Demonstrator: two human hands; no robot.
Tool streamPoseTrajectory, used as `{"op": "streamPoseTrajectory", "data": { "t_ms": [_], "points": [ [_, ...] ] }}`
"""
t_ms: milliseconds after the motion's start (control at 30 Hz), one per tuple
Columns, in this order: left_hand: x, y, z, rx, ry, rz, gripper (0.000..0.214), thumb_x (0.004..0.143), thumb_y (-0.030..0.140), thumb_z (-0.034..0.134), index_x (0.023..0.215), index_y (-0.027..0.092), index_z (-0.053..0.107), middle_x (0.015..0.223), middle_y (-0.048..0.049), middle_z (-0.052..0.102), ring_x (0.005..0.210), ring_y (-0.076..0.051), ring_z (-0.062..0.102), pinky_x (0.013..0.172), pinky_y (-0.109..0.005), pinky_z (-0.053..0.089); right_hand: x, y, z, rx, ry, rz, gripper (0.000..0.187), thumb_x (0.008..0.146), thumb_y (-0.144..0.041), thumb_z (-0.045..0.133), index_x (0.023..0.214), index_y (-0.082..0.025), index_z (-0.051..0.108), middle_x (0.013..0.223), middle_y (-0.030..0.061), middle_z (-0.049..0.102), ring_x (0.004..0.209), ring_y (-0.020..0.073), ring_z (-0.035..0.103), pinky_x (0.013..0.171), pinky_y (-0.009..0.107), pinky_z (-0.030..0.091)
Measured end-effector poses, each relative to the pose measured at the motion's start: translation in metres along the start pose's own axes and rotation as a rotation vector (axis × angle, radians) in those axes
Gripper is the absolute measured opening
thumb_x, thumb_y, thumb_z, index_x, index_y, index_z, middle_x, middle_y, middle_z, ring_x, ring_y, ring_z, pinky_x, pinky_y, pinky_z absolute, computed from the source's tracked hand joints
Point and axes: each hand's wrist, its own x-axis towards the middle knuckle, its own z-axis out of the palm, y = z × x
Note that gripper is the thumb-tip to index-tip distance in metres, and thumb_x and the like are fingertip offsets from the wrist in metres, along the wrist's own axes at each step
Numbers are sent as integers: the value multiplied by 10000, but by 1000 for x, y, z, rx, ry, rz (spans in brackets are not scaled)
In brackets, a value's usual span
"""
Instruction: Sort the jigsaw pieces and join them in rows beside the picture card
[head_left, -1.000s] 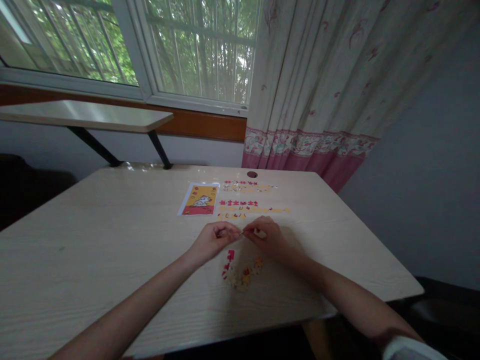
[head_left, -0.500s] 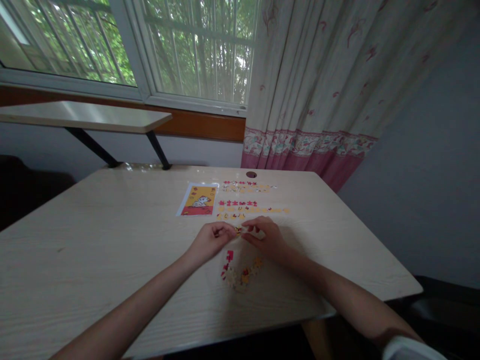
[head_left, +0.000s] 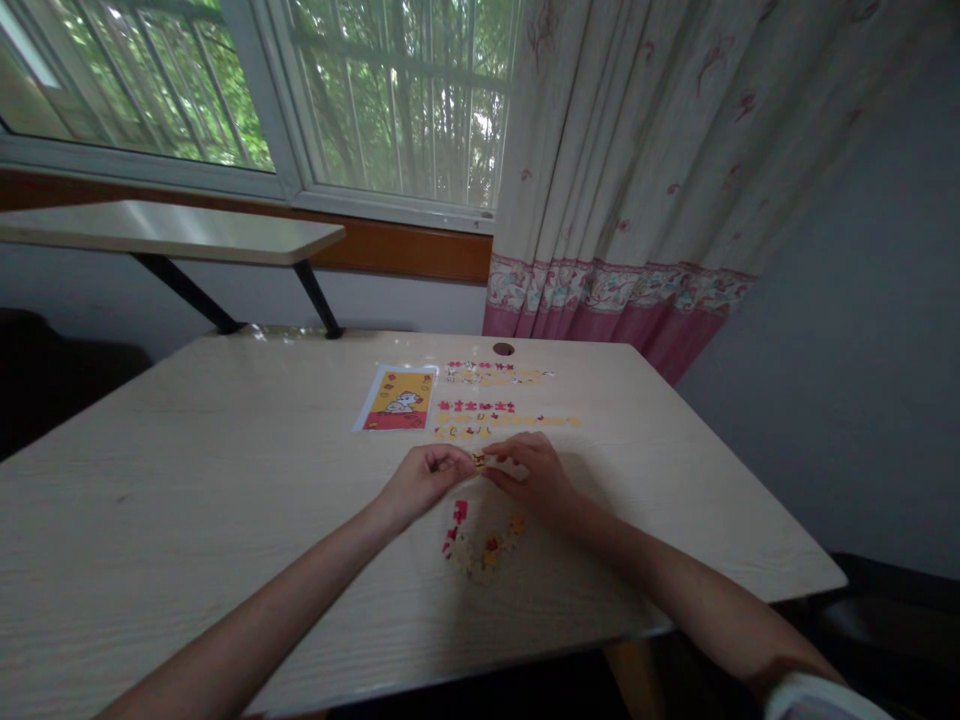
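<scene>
Between my hands is a small yellow and dark jigsaw puzzle piece [head_left: 478,460], partly hidden by the fingers. My left hand [head_left: 426,482] pinches it from the left, thumb and forefinger together. From the other side my right hand [head_left: 534,476] closes its thumb and fingers on it. Nearer me lies a loose pile of puzzle pieces [head_left: 480,560], red, orange and pale. Beyond the hands, red pieces [head_left: 476,407] and yellow pieces [head_left: 525,420] are laid in rows. A picture sheet [head_left: 397,400] of a white cartoon animal on yellow and red lies left of the rows.
The wooden table [head_left: 225,500] has a round cable hole [head_left: 503,349] near its back edge. A raised shelf [head_left: 172,232] on dark legs stands at the back left. A curtain [head_left: 615,200] hangs behind, beside a barred window [head_left: 397,100].
Both hands stay nearly in place around the puzzle piece, with only a very slight shift in view. The rows, pile and picture sheet look the same.
</scene>
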Motion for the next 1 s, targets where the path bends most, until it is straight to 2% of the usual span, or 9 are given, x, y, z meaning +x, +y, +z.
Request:
{"op": "streamPoseTrajectory", "data": {
  "t_ms": [133,233,300,433,533,633,800,1000],
  "points": [
    [0,0,-1,28,-15,23,258,710,385,612,715,129,639,698,-39,645,628,-130,537,603,-247,412,2,1,-3,-37,10,-42,191,787,-352,618,944,-246,647,794,-1,685,737,128,605,714,274,394],
    [-1,1,-7,172,-47,82,244,736,366,599,808,137,646,761,-48,655,646,-135,544,587,-243,414,6,10,-12,-73,42,-39,189,800,-349,604,948,-238,644,797,6,686,736,130,606,712,280,389],
    [-2,3,-13,321,-103,174,211,764,330,579,843,148,650,808,-55,654,671,-139,548,596,-245,418,9,20,-20,-111,100,-16,187,802,-335,607,953,-232,645,786,12,682,735,136,603,709,286,386],
    [-5,11,-25,518,-315,382,167,822,255,517,797,159,651,819,-58,644,741,-148,558,667,-260,433,13,40,-32,-171,213,22,181,791,-300,625,953,-225,652,785,14,677,709,136,594,712,290,391],
    [-5,13,-29,577,-408,435,165,837,210,494,799,162,648,818,-58,634,768,-149,561,704,-269,438,14,47,-35,-193,224,36,173,786,-302,629,939,-227,661,772,12,677,690,136,591,714,291,397],
    [-5,13,-31,631,-424,463,153,843,188,497,822,171,647,835,-54,630,794,-153,558,732,-279,435,13,45,-34,-203,211,28,176,784,-307,632,938,-231,667,766,12,679,702,139,594,721,294,394],
    [-4,13,-36,693,-411,505,142,859,205,501,888,193,640,872,-44,628,847,-160,547,782,-295,421,12,41,-29,-190,145,91,206,797,-337,612,971,-240,665,825,25,682,759,146,596,747,299,388],
    [-4,13,-39,716,-434,509,148,866,208,496,907,199,638,886,-41,622,860,-159,543,781,-293,420,8,51,-5,-176,-195,284,162,771,-298,622,909,-231,675,910,28,669,882,171,569,809,311,389]
  ]
}}
